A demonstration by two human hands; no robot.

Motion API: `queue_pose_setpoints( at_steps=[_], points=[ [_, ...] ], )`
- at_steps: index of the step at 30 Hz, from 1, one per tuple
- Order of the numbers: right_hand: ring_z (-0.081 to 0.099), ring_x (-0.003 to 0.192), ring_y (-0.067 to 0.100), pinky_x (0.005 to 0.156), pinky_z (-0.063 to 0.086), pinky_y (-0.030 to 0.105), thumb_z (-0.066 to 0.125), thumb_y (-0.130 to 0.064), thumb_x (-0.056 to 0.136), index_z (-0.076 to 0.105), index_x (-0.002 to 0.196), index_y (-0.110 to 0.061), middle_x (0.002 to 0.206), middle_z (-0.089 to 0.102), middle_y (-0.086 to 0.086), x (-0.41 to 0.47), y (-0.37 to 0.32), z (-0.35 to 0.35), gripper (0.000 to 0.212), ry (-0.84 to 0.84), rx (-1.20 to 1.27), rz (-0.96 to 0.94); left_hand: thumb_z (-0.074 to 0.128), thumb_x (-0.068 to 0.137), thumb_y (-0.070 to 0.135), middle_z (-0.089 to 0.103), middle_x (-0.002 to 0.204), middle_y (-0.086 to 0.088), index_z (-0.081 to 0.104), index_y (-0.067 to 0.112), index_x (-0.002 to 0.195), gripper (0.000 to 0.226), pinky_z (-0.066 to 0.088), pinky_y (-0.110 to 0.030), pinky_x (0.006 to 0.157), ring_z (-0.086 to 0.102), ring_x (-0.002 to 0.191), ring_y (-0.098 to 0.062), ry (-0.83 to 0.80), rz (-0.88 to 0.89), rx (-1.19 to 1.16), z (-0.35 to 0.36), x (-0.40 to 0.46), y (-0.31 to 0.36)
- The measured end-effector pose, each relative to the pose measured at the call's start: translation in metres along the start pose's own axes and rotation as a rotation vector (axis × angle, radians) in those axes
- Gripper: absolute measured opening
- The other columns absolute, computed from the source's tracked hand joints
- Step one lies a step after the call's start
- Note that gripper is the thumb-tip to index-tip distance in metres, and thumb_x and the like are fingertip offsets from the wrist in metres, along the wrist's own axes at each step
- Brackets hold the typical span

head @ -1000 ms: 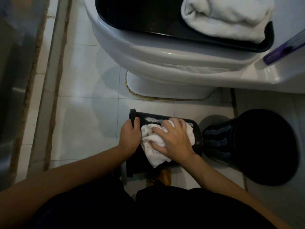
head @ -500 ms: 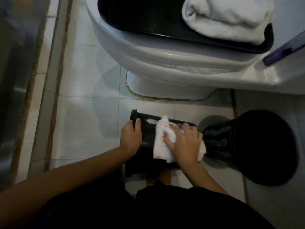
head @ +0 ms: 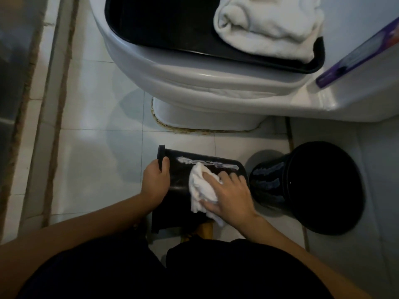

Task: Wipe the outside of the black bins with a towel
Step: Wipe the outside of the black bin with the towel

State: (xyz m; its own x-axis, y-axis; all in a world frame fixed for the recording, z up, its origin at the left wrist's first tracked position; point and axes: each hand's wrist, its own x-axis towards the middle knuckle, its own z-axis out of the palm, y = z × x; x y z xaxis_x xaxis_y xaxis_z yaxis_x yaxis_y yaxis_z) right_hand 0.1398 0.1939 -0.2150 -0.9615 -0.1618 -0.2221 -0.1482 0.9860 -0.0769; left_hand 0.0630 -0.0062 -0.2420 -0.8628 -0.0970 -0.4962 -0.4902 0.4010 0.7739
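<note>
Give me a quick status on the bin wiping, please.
Left hand grips bin rim. Right hand presses towel on its side. Second bin close right.

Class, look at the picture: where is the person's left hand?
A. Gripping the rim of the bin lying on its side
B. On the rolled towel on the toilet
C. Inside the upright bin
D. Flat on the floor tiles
A: the left hand curls over the rim of the tipped bin, while the right hand presses the white towel on its side.
</note>
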Motion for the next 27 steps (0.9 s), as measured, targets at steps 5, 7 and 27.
queue_pose_setpoints(
  at_steps=[5,7,27],
  points=[
    [0.063,0.081,0.029,0.071,0.048,0.037,0.047,-0.069,0.076,0.061,0.127,-0.025,0.092,0.065,0.008,-0.038,0.054,0.015,0.068,0.016,0.109,0.392,0.037,0.103,0.034,0.063,0.086,-0.005,0.059,0.008,0.099,0.035,0.041,-0.017,0.06,0.059,0.077,-0.007,-0.001,-0.001,0.038,0.003,0.0,0.001],
    [0.064,0.077,0.03,0.069,0.048,0.036,0.047,-0.068,0.075,0.064,0.124,-0.023,0.089,0.065,0.009,-0.038,0.038,0.018,0.068,0.059,0.125,0.436,0.036,0.103,0.034,0.062,0.087,-0.005,0.058,0.009,0.098,0.034,0.041,-0.018,0.06,0.058,0.077,-0.008,0.0,-0.009,0.034,0.004,-0.001,0.002],
    [0.057,0.072,0.021,0.065,0.045,0.03,0.054,-0.062,0.081,0.065,0.124,-0.02,0.086,0.059,0.004,-0.037,-0.016,0.037,0.06,0.226,0.153,0.3,0.036,0.103,0.035,0.064,0.091,-0.011,0.06,0.005,0.1,0.039,0.05,-0.033,0.076,0.063,0.085,-0.023,-0.023,-0.057,0.019,-0.002,0.011,0.006]
  ],
)
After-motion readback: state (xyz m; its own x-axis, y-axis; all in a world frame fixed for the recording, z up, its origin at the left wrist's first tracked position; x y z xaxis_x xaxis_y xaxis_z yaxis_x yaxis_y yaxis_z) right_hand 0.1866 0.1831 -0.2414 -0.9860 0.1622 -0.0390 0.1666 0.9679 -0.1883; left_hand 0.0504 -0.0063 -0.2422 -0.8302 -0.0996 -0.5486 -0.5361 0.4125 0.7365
